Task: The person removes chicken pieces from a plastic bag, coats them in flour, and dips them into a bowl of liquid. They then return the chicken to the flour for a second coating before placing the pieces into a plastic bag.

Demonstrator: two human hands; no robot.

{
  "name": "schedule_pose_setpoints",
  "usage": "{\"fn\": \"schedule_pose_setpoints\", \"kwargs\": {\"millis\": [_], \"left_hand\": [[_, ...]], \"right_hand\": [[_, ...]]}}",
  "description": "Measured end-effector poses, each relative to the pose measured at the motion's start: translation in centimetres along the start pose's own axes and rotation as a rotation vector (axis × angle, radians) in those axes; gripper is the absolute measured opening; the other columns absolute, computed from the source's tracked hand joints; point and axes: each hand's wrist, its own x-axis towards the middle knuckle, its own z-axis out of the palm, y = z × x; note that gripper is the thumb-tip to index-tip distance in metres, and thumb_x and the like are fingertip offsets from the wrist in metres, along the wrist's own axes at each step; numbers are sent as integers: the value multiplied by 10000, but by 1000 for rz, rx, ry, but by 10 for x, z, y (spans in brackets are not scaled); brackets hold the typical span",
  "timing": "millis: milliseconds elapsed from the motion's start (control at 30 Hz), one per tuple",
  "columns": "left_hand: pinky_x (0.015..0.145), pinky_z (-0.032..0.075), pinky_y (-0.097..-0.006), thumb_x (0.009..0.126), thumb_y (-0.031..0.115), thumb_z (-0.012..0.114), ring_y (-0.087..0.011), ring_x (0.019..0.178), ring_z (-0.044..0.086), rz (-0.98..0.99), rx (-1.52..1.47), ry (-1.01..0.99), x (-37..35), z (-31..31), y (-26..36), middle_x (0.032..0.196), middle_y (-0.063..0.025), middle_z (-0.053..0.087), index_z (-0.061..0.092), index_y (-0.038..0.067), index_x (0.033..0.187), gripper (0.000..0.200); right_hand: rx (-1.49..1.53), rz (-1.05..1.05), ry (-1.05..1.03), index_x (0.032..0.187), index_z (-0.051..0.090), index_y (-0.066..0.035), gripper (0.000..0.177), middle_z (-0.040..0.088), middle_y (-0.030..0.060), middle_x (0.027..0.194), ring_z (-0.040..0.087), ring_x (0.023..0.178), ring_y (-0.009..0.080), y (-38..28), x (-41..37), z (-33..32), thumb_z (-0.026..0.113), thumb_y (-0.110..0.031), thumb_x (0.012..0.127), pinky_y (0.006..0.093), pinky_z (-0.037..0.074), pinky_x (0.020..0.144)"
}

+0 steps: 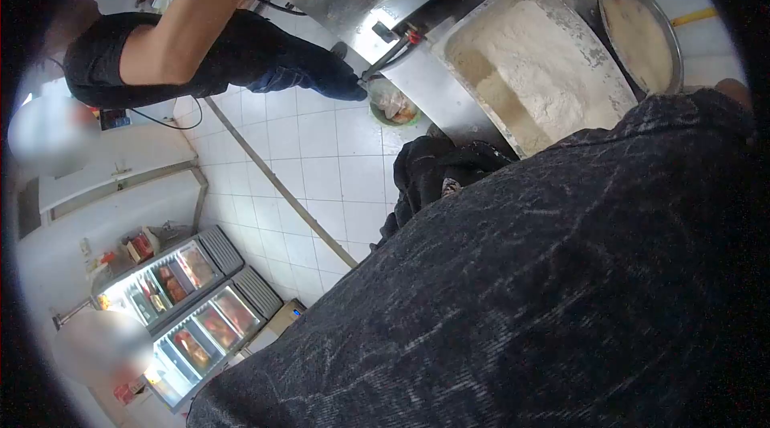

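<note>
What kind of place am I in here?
Most likely a commercial kitchen or food shop: a metal tray of flour, a round pan beside it, and lit glass-front display chillers holding food.

1. Dark fabric (pixel 545 283) fills your whole lower right, so there's no way through there.
2. The white tiled floor (pixel 313 163) lies open through the middle, and that's your free lane.
3. A co-worker's arm (pixel 200 19) and gloved hand (pixel 313 75) cross the upper left, right at a metal handle (pixel 389 55).
4. The flour tray (pixel 537 67) and round pan (pixel 642 35) crowd the steel worktop (pixel 425 91).
5. A small bowl (pixel 393 103) and black bundle (pixel 433 167) sit on the floor below.
</note>
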Motion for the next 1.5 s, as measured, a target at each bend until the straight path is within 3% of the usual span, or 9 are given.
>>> {"fn": "schedule_pose_setpoints", "kwargs": {"millis": [400, 667, 767, 800, 933, 1167, 1367, 1433, 1500], "left_hand": [[847, 463, -447, 807, 420, 587, -336, 926, 626, 85, 21, 6, 25, -9, 13, 1001, -169, 656, 663, 66, 1027, 423], [848, 458, -454, 808, 445, 584, -344, 915, 626, 38, 31, -122, -23, 5, -17, 992, -170, 657, 670, 72, 1009, 433], [959, 376, -499, 836, 500, 542, -346, 1109, 532, -202, -11, -80, -97, 89, -90, 1174, -181, 583, 600, 70, 1127, 523], [1007, 331, -509, 848, 532, 514, -345, 1180, 483, -374, -100, -301, -122, 102, -113, 1254, -183, 533, 528, 73, 1242, 605], [936, 408, -456, 805, 565, 564, -340, 1074, 558, -593, -159, -196, -222, 238, -192, 1108, -205, 604, 600, 54, 1087, 584], [754, 465, -472, 807, 569, 562, -380, 881, 602, -736, -227, 23, -228, 233, -167, 951, -223, 622, 603, 31, 920, 552], [792, 483, -470, 801, 581, 560, -386, 903, 604, -640, -248, 4, -231, 254, -170, 967, -218, 630, 600, 27, 1041, 605], [795, 484, -467, 798, 582, 564, -386, 905, 603, -618, -228, 31, -234, 257, -165, 966, -217, 630, 599, 29, 1049, 608], [797, 485, -465, 795, 583, 568, -387, 907, 602, -670, -265, 31, -237, 257, -156, 966, -215, 630, 597, 32, 1057, 611]], "right_hand": [[56, 78, 71, 1121, 647, -85, 334, 595, 136, 1209, 595, 1086, 293, 58, -17, -14, 587, -181, 808, 437, 495, 858], [23, 891, -29, 1135, 643, -73, 331, 589, 135, 1223, 592, 1099, 292, 328, -219, -2, 588, -159, 820, 432, 505, 850], [146, 1079, 31, 1097, 663, -67, 299, 610, 151, 1179, 611, 1063, 302, 353, -234, 13, 584, -138, 817, 436, 518, 813], [181, 1116, 75, 1056, 683, -64, 272, 633, 168, 1131, 631, 1023, 312, 354, -233, 13, 579, -124, 812, 441, 528, 778], [85, 1039, 180, 1012, 679, -1, 257, 648, 195, 1069, 644, 989, 311, 372, -216, 18, 547, -94, 812, 413, 529, 788], [201, 1042, 228, 1019, 679, -28, 284, 641, 201, 1077, 634, 1009, 319, 394, -186, 27, 539, -156, 808, 412, 522, 810], [330, 1066, 277, 1023, 679, -38, 286, 652, 223, 1012, 650, 945, 343, 386, -208, 20, 560, -175, 801, 423, 526, 757], [100, 942, 235, 984, 670, -10, 265, 651, 245, 964, 651, 904, 369, 472, -175, 103, 545, -167, 810, 436, 521, 735], [222, 1055, 336, 963, 665, -2, 252, 650, 250, 948, 649, 891, 379, 426, -199, 75, 538, -162, 814, 440, 519, 728]]}}
